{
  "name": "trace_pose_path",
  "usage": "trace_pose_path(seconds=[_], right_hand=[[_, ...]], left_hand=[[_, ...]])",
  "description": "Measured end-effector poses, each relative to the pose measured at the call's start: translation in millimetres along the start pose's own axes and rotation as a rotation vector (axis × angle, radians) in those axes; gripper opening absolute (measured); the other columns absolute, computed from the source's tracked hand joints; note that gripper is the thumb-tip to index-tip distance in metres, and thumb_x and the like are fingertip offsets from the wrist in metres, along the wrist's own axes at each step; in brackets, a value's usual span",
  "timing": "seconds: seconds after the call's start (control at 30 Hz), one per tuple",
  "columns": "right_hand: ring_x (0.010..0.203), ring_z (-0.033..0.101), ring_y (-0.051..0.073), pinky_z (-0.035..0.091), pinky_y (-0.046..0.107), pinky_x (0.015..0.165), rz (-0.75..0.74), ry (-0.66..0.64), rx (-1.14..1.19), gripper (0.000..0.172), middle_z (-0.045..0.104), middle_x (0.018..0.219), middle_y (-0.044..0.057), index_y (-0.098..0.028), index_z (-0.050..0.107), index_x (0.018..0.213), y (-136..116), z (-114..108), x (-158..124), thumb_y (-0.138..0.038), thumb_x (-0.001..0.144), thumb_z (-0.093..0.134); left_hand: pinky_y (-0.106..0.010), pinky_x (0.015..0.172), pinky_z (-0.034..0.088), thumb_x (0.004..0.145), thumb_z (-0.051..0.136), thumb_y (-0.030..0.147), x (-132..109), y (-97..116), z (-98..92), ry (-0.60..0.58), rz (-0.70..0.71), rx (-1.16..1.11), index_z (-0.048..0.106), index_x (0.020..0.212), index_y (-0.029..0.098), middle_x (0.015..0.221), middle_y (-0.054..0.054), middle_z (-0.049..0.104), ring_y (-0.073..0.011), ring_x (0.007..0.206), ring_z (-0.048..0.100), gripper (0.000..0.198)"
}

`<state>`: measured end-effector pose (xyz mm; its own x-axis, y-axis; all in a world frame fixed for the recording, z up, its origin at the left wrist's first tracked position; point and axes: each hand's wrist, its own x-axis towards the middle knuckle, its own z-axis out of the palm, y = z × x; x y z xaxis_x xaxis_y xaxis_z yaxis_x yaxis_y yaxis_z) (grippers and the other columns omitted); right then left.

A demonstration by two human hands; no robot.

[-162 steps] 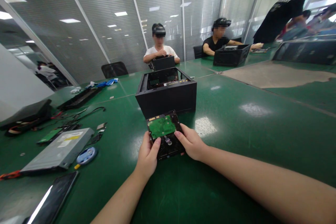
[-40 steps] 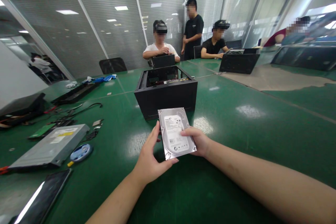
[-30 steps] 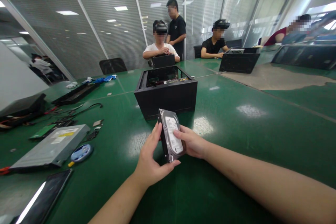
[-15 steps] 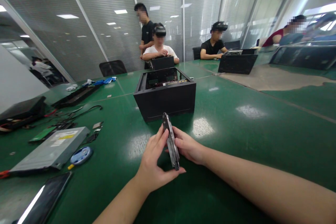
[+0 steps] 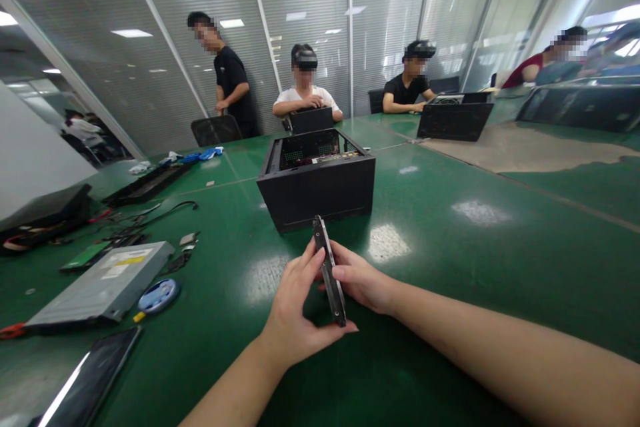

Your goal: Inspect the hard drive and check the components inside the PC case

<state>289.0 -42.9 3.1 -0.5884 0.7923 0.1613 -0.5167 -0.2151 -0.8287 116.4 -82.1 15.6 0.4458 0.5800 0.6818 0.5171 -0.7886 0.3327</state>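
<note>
A hard drive (image 5: 331,273), dark with screw holes along its narrow side, is held up edge-on between my two hands above the green table. My left hand (image 5: 295,300) grips it from the left, with the thumb under its near end and the fingers along its side. From the right, my right hand (image 5: 363,280) closes on its other face; some of those fingertips are hidden behind it. Just beyond my hands sits an open black computer case (image 5: 320,193), with circuit boards partly visible inside.
On the left lie a grey optical drive (image 5: 107,283), a blue round object (image 5: 157,295), a phone (image 5: 90,373), cables (image 5: 165,210) and a long black panel (image 5: 150,183). Co-workers sit across the table (image 5: 500,267) behind other black cases (image 5: 455,120); one person (image 5: 233,80) stands.
The hard drive has turned slightly, so its narrow side faces me more squarely; both hands keep their hold. The standing person has moved left, next to an office chair.
</note>
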Motion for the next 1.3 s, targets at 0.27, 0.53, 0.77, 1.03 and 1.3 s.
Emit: trace_pose_path(seconds=[0.27,0.53,0.77,1.03,1.3], right_hand=[[0.112,0.054,0.023,0.043,0.037,0.096,-0.036,-0.036,-0.11,0.07,0.056,0.125,0.008,-0.02,0.049,0.133,1,-9,2,-0.039,0.073,0.078],[0.11,0.055,0.021,0.045,0.035,0.096,-0.028,-0.135,-0.106,0.075,0.056,0.126,0.008,-0.019,0.047,0.138,-5,-15,4,-0.034,0.071,0.079],[0.112,0.056,0.022,0.045,0.035,0.096,-0.002,-0.157,-0.026,0.074,0.056,0.129,0.01,-0.019,0.049,0.136,-7,-13,3,-0.032,0.07,0.079],[0.112,0.057,0.023,0.042,0.037,0.099,0.003,-0.197,-0.036,0.079,0.056,0.131,0.012,-0.018,0.044,0.14,-7,-16,3,-0.035,0.071,0.08],[0.115,0.055,0.024,0.039,0.041,0.104,-0.036,-0.18,-0.074,0.08,0.054,0.133,0.012,-0.018,0.046,0.14,-6,-16,4,-0.04,0.071,0.082]], left_hand=[[-0.053,0.108,0.041,0.063,0.085,0.046,-1,0,0.2,-0.002,0.003,0.001,0.029,0.15,0.019,0.151,-0.023,0.039,-0.0348,0.135,0.044,0.108],[-0.055,0.105,0.042,0.066,0.083,0.045,1,2,-1.1,0.002,0.028,0.053,0.037,0.146,0.02,0.152,-0.024,0.037,-0.0364,0.134,0.045,0.096],[-0.056,0.108,0.039,0.064,0.084,0.047,-2,0,-0.6,-0.016,-0.03,0.032,0.034,0.148,0.022,0.154,-0.023,0.034,-0.0368,0.137,0.041,0.101],[-0.05,0.098,0.049,0.061,0.085,0.046,-5,-2,3.4,0.023,-0.105,-0.031,0.02,0.154,0.027,0.151,-0.019,0.04,-0.0352,0.129,0.049,0.115],[-0.053,0.1,0.048,0.062,0.085,0.046,-4,-2,2.5,0.01,-0.086,-0.02,0.024,0.152,0.027,0.154,-0.02,0.035,-0.0368,0.134,0.045,0.11]])
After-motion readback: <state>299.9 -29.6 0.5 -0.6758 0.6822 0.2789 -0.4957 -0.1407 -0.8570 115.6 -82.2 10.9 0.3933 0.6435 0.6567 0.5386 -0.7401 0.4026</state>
